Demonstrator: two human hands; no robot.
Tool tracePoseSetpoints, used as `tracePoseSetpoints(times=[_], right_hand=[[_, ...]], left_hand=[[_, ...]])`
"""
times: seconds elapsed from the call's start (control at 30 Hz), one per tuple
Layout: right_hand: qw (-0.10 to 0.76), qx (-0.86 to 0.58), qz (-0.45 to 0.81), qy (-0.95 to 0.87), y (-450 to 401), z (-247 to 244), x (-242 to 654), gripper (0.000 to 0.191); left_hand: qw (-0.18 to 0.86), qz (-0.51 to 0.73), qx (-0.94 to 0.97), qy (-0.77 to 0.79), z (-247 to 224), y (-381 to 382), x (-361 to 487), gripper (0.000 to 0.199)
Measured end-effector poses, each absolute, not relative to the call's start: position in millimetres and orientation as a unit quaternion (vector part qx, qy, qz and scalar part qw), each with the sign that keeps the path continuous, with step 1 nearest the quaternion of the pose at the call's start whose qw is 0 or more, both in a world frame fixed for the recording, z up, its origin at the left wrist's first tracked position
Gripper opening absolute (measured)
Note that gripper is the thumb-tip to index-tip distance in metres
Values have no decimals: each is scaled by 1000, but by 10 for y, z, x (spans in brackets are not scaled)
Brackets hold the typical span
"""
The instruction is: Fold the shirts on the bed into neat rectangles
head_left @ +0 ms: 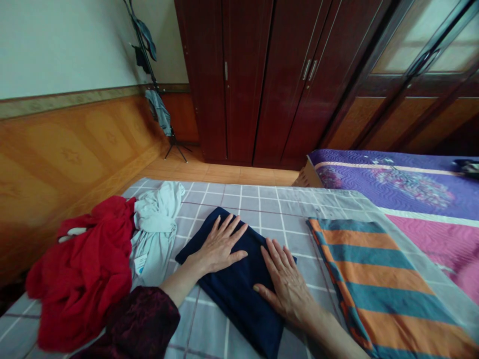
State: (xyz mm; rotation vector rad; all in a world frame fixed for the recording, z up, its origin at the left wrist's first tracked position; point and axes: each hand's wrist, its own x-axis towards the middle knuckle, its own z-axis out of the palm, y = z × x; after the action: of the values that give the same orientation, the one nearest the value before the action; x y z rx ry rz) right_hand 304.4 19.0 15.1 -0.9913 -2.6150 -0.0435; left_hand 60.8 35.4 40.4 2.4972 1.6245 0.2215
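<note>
A folded dark navy cloth garment (239,304) lies slantwise on the grey checked bed cover (258,199). My left hand (222,245) rests flat on its upper part, fingers stretched out and slightly spread. On the garment's right edge lies my right hand (286,284), palm down, fingers extended and thumb apart. Neither hand grips the cloth. Some of the garment is hidden under both hands. To the right is a neatly folded striped cloth (377,279) in teal and orange, apart from my right hand.
Left of my arm lie a crumpled red garment (90,269) and a bunched pale garment (157,224) with a white tag. A purple and pink quilt (396,184) covers a surface at right. Dark red wardrobes (243,85) and a coat stand (151,70) stand beyond the bed.
</note>
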Motion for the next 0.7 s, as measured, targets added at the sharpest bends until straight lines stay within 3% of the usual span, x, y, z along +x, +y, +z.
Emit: tracePoseSetpoints(times=[0.23, 0.43, 0.6, 0.7], right_hand=[[167, -200, 9, -966, -254, 455, 2898, 81], [98, -192, 64, -974, -362, 405, 2862, 57], [128, -203, 19, -971, -393, 345, 2860, 41], [126, -220, 6, -967, -428, 402, 2855, 23]], left_hand=[[48, 54, 847, 527, 515, -192, 513, 64], [16, 93, 814, 573, 447, -588, 24, 44], [18, 115, 809, 577, 392, -661, -200, 21], [1, 116, 805, 582, 439, -660, -201, 19]])
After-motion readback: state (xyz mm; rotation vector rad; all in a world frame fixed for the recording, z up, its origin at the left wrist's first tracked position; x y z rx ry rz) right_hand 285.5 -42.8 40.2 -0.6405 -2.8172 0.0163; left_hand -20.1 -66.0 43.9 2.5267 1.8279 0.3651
